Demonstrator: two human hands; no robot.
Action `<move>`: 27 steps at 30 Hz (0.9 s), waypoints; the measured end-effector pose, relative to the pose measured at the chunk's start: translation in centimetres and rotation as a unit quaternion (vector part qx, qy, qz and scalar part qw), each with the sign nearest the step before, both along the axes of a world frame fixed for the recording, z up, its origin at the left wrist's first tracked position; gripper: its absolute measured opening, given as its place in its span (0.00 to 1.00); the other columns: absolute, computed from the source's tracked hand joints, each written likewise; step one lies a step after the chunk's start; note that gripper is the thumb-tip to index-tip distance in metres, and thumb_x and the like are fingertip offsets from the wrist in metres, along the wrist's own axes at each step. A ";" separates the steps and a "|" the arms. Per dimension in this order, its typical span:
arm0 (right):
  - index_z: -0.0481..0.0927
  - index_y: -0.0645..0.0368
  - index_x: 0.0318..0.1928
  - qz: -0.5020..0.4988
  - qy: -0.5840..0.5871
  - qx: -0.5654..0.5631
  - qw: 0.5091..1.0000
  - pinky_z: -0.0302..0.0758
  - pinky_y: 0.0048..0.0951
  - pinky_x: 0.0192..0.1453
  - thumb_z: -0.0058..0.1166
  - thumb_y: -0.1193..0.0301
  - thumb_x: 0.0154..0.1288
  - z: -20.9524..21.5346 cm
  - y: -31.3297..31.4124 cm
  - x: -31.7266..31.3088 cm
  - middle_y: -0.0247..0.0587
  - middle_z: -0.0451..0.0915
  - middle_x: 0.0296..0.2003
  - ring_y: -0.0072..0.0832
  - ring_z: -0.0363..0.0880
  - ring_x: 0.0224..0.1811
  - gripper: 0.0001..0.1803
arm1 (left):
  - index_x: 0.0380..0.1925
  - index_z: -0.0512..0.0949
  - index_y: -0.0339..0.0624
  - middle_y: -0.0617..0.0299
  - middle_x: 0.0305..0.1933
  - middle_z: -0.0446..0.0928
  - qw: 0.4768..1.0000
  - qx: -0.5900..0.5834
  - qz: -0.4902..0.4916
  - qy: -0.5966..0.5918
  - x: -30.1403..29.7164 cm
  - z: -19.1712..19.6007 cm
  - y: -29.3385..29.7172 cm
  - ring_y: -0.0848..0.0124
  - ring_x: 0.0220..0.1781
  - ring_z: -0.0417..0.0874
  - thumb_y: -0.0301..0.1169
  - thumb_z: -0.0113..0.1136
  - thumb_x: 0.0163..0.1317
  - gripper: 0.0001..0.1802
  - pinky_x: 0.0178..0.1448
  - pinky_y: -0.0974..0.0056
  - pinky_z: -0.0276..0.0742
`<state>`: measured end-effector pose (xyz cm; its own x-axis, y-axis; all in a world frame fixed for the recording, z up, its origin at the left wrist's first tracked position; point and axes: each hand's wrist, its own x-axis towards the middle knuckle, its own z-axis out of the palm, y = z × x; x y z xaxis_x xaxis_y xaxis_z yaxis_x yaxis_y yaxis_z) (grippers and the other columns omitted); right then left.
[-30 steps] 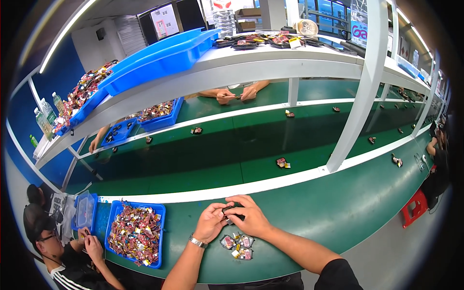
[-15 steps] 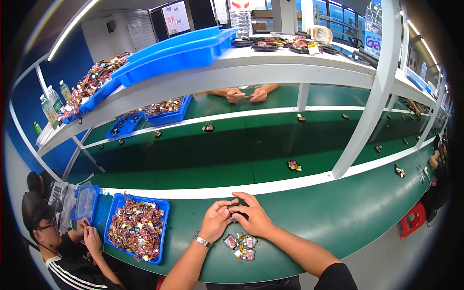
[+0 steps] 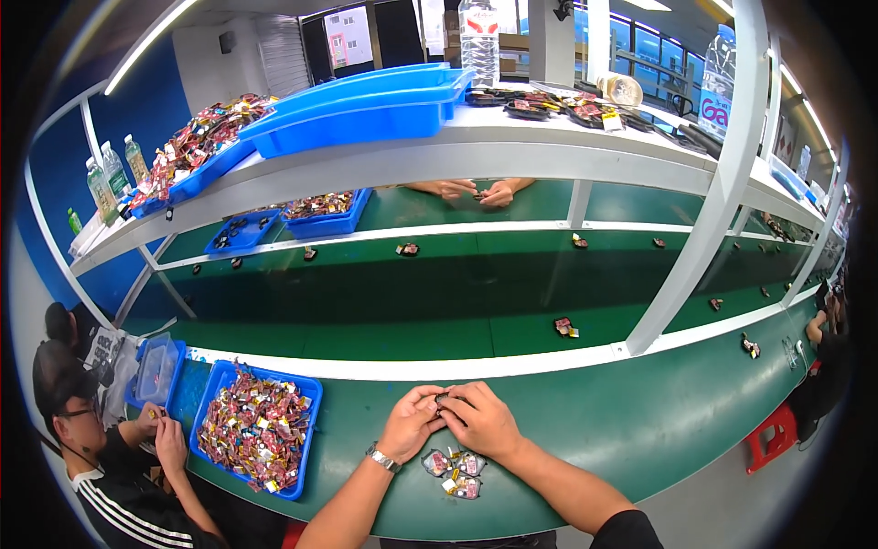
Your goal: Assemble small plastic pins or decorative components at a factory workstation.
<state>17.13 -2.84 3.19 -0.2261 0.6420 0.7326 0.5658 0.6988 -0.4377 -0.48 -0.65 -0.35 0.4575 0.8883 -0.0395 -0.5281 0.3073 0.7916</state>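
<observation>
The green surface [image 3: 567, 439] is carrying a blue tray [image 3: 306, 403] of wrapped pieces at the person's left. The left hand [image 3: 412, 423] and right hand [image 3: 480, 419] are meeting above it, each grip pinching one small dark piece [image 3: 443, 399] between fingertips. A small cluster of packets [image 3: 455, 468] is lying just below the hands, nearer the person.

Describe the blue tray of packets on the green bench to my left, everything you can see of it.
The tray is a shallow, rectangular bin of bright blue plastic, lying flat on the green bench and turned a little askew. It is heaped with small shiny packets in red, gold and silver, some poking above the rim. A smaller clear tub sits just left of it. No hand touches it.
</observation>
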 end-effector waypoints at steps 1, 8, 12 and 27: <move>0.83 0.59 0.38 -0.009 -0.014 0.008 1.000 0.80 0.33 0.44 0.63 0.78 0.51 -0.2 0.2 0.0 0.37 0.79 0.40 0.36 0.79 0.43 0.11 | 0.56 0.68 0.39 0.58 0.51 0.78 1.000 0.000 0.001 -0.002 0.1 0.1 0.0 0.67 0.55 0.79 0.27 0.55 0.70 0.16 0.63 0.54 0.76; 0.83 0.60 0.39 -0.036 -0.032 0.014 0.999 0.81 0.32 0.43 0.63 0.77 0.52 -0.6 0.1 -0.2 0.37 0.79 0.39 0.34 0.79 0.43 0.11 | 0.55 0.68 0.38 0.59 0.51 0.79 1.000 -0.009 0.003 0.010 0.2 0.1 -0.1 0.69 0.55 0.79 0.28 0.56 0.70 0.16 0.63 0.54 0.76; 0.84 0.58 0.38 -0.048 -0.021 0.015 0.999 0.80 0.31 0.43 0.65 0.79 0.50 -0.9 0.2 -0.5 0.36 0.79 0.36 0.33 0.80 0.41 0.12 | 0.55 0.68 0.38 0.60 0.50 0.79 1.000 -0.009 0.006 0.019 0.3 0.1 -0.1 0.70 0.54 0.80 0.27 0.56 0.70 0.16 0.62 0.54 0.77; 0.83 0.58 0.45 -0.041 -0.045 -0.038 0.997 0.79 0.36 0.50 0.67 0.74 0.50 -0.7 0.2 -0.8 0.43 0.78 0.51 0.40 0.78 0.47 0.18 | 0.60 0.65 0.38 0.50 0.61 0.75 0.999 -0.009 0.034 0.002 0.0 -0.2 0.0 0.62 0.62 0.77 0.25 0.53 0.70 0.20 0.65 0.52 0.75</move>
